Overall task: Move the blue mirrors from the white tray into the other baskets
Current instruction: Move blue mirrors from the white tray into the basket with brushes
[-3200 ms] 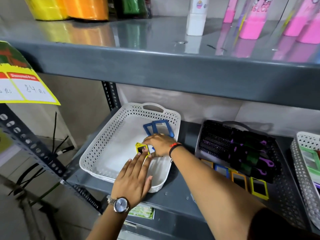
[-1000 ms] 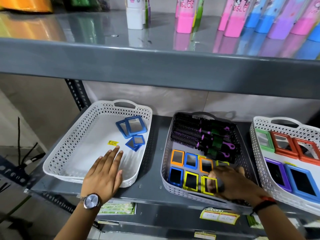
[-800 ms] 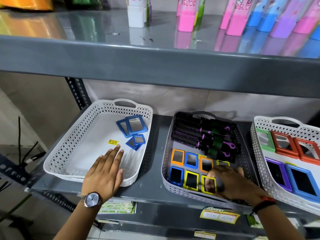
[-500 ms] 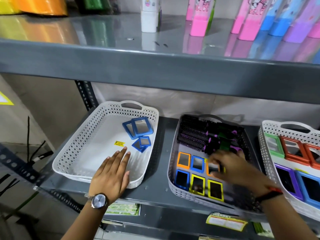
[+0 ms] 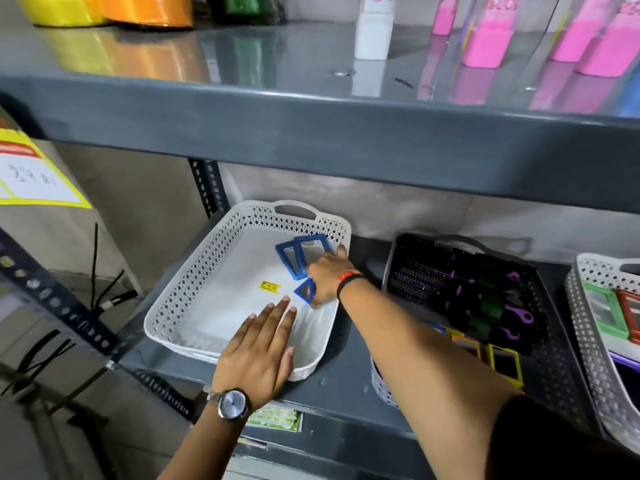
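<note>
The white tray (image 5: 187,299) sits at the left of the lower shelf. Two large blue mirrors (image 5: 292,256) overlap near its back right corner. In front of them lies a small blue mirror (image 5: 302,291), partly hidden under my right hand (image 5: 327,277), whose fingers curl down around its right side. My left hand (image 5: 259,351) lies flat, fingers apart, on the tray's front rim and holds nothing. The grey basket (image 5: 554,362) to the right holds small coloured mirrors (image 5: 504,363), mostly hidden behind my right forearm.
A yellow price sticker (image 5: 269,286) lies on the tray floor. Dark hair brushes (image 5: 485,299) fill the back of the grey basket. Another white basket (image 5: 588,344) with green and red mirrors stands at far right. The upper shelf (image 5: 311,126) overhangs closely.
My right hand left the grey basket and crossed left into the white tray, onto the small blue mirror. The view swung left. My left hand stayed on the tray's rim.
</note>
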`<action>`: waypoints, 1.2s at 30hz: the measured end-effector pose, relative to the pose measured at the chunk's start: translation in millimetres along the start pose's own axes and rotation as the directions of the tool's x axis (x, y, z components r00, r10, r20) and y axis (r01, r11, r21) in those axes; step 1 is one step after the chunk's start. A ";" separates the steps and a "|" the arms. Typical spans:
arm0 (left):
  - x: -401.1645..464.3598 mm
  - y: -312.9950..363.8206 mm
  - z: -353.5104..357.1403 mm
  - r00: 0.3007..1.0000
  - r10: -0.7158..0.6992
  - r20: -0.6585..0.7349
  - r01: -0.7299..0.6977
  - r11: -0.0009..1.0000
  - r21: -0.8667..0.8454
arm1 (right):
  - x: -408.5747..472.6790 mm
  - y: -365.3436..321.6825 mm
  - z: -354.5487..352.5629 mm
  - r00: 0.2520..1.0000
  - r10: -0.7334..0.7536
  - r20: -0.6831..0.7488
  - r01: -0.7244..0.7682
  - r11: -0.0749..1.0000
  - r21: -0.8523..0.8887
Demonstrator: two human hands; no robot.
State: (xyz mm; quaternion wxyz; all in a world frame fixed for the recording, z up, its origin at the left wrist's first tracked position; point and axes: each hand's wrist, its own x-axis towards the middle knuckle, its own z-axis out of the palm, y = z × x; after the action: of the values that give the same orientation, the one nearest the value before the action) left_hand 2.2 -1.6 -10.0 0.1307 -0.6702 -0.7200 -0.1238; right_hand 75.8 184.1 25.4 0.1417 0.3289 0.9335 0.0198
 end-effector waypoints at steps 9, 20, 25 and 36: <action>1.7 0.7 -1.4 1.000 0.016 -0.002 -0.016 1.000 0.007 | 5.6 9.0 5.1 0.999 -0.007 0.045 0.002 0.993 0.114; 0.9 1.3 -3.3 1.000 0.011 -0.002 -0.011 1.000 0.013 | 0.6 16.6 -6.0 1.000 -0.013 0.006 0.011 0.971 0.238; 1.0 2.7 -2.3 1.000 0.003 -0.010 -0.003 1.000 0.015 | -57.4 49.5 -39.3 0.975 0.044 -0.219 0.002 0.978 0.208; 2.4 2.9 -0.8 1.000 0.000 -0.024 0.000 1.000 0.028 | -248.0 127.6 48.7 0.962 0.258 0.087 -0.271 0.934 0.231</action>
State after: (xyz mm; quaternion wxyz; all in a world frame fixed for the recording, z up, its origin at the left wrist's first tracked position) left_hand 4.9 0.6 -8.4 0.1486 -0.6669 -0.7199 -0.1220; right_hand 351.4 127.5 57.7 0.1226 0.4667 0.8719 -0.0838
